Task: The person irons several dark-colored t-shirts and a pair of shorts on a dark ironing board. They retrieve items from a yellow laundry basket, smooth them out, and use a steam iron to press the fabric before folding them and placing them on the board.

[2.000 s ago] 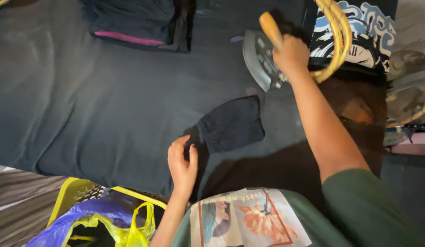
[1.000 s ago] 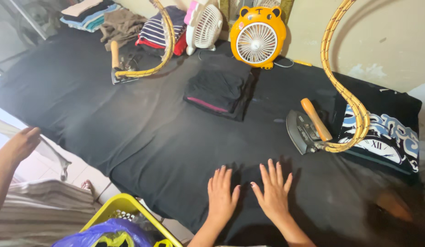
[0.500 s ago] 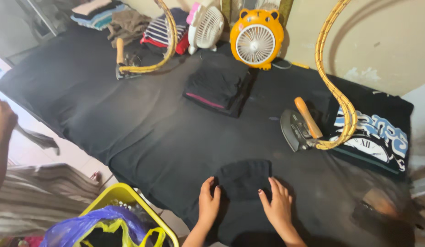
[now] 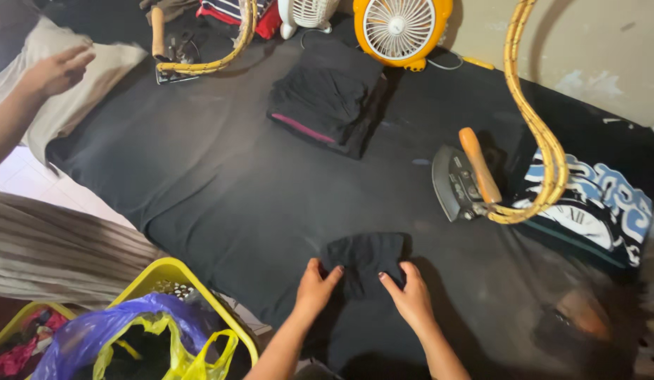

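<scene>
While both palms pressed flat, the left hand [image 4: 317,287] and right hand [image 4: 410,299] pinned a small black cloth [image 4: 363,262] on the black padded table [image 4: 200,190], at 6 o'clock, fingers spread and gripping nothing. Soft, matte knit; likely flattened for folding. Iron [image 4: 462,181], wooden handle, was parked at 3 o'clock; folded dark stack [image 4: 327,98] at 12.

Left hand [image 4: 315,287] and right hand [image 4: 411,300] flat on a small black folded cloth [image 4: 364,259], fingers spread, on a table [image 4: 200,176] under a black cover, iron [image 4: 459,181] with wooden handle near, folded black clothes [image 4: 325,102] farther, orange fan [image 4: 399,28] behind, yellow basket [image 4: 173,276] at the left edge
</scene>
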